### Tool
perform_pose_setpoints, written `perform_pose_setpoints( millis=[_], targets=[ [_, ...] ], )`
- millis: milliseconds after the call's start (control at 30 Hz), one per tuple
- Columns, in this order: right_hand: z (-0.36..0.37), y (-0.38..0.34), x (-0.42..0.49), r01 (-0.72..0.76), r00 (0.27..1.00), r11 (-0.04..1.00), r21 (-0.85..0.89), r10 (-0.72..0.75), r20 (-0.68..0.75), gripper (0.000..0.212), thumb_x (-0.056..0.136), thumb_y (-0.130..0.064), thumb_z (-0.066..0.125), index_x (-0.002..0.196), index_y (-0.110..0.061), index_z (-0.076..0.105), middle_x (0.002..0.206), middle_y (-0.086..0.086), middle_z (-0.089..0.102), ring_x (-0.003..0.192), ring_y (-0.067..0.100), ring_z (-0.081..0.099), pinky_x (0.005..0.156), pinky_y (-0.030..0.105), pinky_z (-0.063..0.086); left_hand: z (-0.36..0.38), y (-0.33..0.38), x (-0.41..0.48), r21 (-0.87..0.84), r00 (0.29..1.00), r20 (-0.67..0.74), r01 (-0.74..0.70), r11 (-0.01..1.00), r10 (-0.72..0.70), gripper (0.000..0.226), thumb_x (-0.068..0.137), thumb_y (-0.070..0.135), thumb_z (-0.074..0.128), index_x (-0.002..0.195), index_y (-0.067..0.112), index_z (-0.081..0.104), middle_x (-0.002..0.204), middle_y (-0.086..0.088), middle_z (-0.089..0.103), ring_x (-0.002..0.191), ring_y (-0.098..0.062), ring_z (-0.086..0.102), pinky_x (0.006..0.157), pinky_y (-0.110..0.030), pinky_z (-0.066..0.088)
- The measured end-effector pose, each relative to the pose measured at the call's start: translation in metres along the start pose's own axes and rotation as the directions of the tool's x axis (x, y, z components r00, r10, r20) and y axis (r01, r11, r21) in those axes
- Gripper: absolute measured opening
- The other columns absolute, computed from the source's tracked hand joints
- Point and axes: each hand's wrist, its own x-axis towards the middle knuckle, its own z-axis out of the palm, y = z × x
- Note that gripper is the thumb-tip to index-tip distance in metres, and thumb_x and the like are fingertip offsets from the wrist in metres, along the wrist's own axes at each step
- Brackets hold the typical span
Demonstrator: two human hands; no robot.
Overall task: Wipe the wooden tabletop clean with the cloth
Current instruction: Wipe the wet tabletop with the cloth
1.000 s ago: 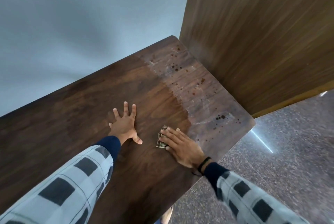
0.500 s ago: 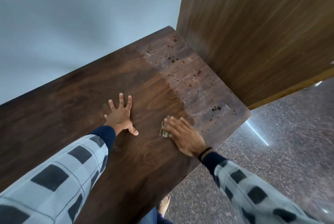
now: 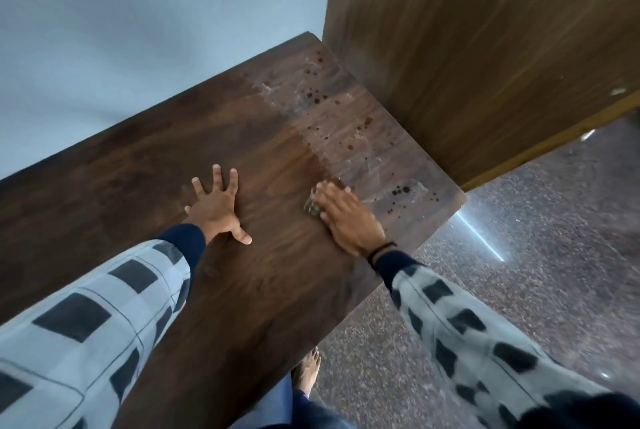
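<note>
A dark wooden tabletop (image 3: 145, 165) runs from the lower left to the right. Its right end is paler, dusty and dotted with dark drops (image 3: 349, 124). My right hand (image 3: 346, 217) lies palm down on a small greenish cloth (image 3: 313, 209), pressing it flat at the border between the dark part and the dusty part; only the cloth's left edge shows. My left hand (image 3: 216, 207) rests flat on the wood to the left, fingers spread, holding nothing.
A tall wooden panel (image 3: 485, 48) stands against the table's right far side. A pale blue wall (image 3: 138, 13) runs behind the table. Speckled stone floor (image 3: 519, 255) lies to the right, and a bare foot (image 3: 308, 369) shows under the near edge.
My right hand has slid the cloth a little away from me, toward the stained end. My left hand stays planted in place. The view has shifted slightly.
</note>
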Motion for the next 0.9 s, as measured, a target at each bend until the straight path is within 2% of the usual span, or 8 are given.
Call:
perform_pose_setpoints(
  millis=[167, 267, 333, 400, 500, 600, 733, 900],
  targets=[
    [0.007, -0.024, 0.002, -0.283, 0.953, 0.941, 0.187, 0.298, -0.058, 0.055, 0.110, -0.038, 0.030, 0.161, -0.018, 0.024, 0.170, 0.003, 0.015, 0.158, 0.019, 0.006, 0.129, 0.042, 0.007, 0.004, -0.004, 0.002, 0.011, 1.000, -0.014, -0.004, 1.000, 0.004, 0.163, 0.047, 0.041, 0.099, 0.152, 0.039, -0.026, 0.154, 0.009, -0.044, 0.145, -0.044, -0.028, 0.106, -0.077, 0.018],
    [0.030, -0.042, -0.042, -0.048, 0.997, 0.994, 0.094, 0.054, -0.063, 0.056, 0.110, -0.043, 0.024, 0.161, -0.019, 0.025, 0.170, 0.002, 0.015, 0.158, 0.019, 0.005, 0.128, 0.045, 0.012, 0.004, -0.005, 0.005, 0.004, 1.000, -0.013, -0.009, 1.000, 0.009, 0.164, 0.046, 0.040, 0.099, 0.152, 0.039, -0.026, 0.153, 0.009, -0.045, 0.145, -0.044, -0.029, 0.106, -0.077, 0.017],
    [0.032, -0.025, -0.053, 0.175, 0.985, 0.984, 0.004, -0.175, -0.001, 0.055, 0.111, -0.043, 0.022, 0.161, -0.020, 0.023, 0.170, 0.001, 0.015, 0.158, 0.019, 0.007, 0.129, 0.042, 0.008, 0.003, -0.005, 0.006, 0.012, 1.000, -0.012, -0.002, 1.000, 0.002, 0.164, 0.046, 0.040, 0.099, 0.152, 0.039, -0.027, 0.153, 0.009, -0.046, 0.144, -0.045, -0.029, 0.106, -0.077, 0.017],
    [0.021, -0.002, -0.044, 0.268, 0.963, 0.960, -0.081, -0.265, 0.049, 0.054, 0.111, -0.040, 0.022, 0.162, -0.020, 0.019, 0.170, 0.001, 0.012, 0.158, 0.018, 0.006, 0.129, 0.040, 0.005, 0.003, -0.003, 0.006, 0.016, 1.000, -0.005, 0.010, 1.000, -0.010, 0.164, 0.047, 0.041, 0.099, 0.152, 0.039, -0.027, 0.153, 0.009, -0.046, 0.145, -0.044, -0.028, 0.107, -0.077, 0.018],
    [0.010, 0.001, -0.022, -0.041, 0.998, 0.999, 0.028, 0.043, -0.056, 0.052, 0.111, -0.037, 0.030, 0.160, -0.020, 0.028, 0.169, -0.001, 0.018, 0.157, 0.016, 0.011, 0.128, 0.042, 0.013, 0.004, -0.003, 0.006, 0.027, 1.000, -0.002, 0.014, 1.000, -0.014, 0.164, 0.048, 0.041, 0.099, 0.152, 0.038, -0.027, 0.153, 0.008, -0.046, 0.145, -0.044, -0.029, 0.108, -0.076, 0.018],
    [0.025, -0.037, -0.027, -0.285, 0.938, 0.935, 0.211, 0.317, -0.137, 0.052, 0.110, -0.035, 0.035, 0.158, -0.016, 0.033, 0.168, 0.002, 0.022, 0.157, 0.019, 0.014, 0.128, 0.043, 0.015, 0.005, -0.004, 0.007, 0.013, 1.000, -0.003, 0.006, 1.000, -0.006, 0.163, 0.048, 0.040, 0.099, 0.152, 0.038, -0.026, 0.154, 0.008, -0.045, 0.145, -0.044, -0.029, 0.107, -0.077, 0.018],
    [0.039, -0.051, -0.056, -0.116, 0.976, 0.982, 0.151, 0.141, -0.168, 0.049, 0.109, -0.034, 0.036, 0.155, -0.017, 0.038, 0.166, 0.000, 0.028, 0.156, 0.017, 0.018, 0.127, 0.042, 0.019, 0.003, -0.004, 0.005, 0.008, 1.000, 0.002, 0.006, 1.000, -0.006, 0.163, 0.048, 0.038, 0.099, 0.152, 0.038, -0.026, 0.154, 0.007, -0.045, 0.144, -0.045, -0.029, 0.107, -0.077, 0.017],
    [0.031, -0.051, -0.058, -0.111, 0.986, 0.988, 0.105, 0.123, -0.110, 0.050, 0.111, -0.033, 0.032, 0.158, -0.017, 0.034, 0.168, 0.000, 0.022, 0.157, 0.016, 0.012, 0.128, 0.040, 0.012, 0.008, 0.004, -0.010, 0.026, 0.999, -0.032, -0.012, 1.000, 0.012, 0.151, 0.058, 0.036, 0.096, 0.156, 0.037, -0.019, 0.155, 0.007, -0.043, 0.147, -0.045, -0.023, 0.109, -0.075, 0.018]
  ],
)
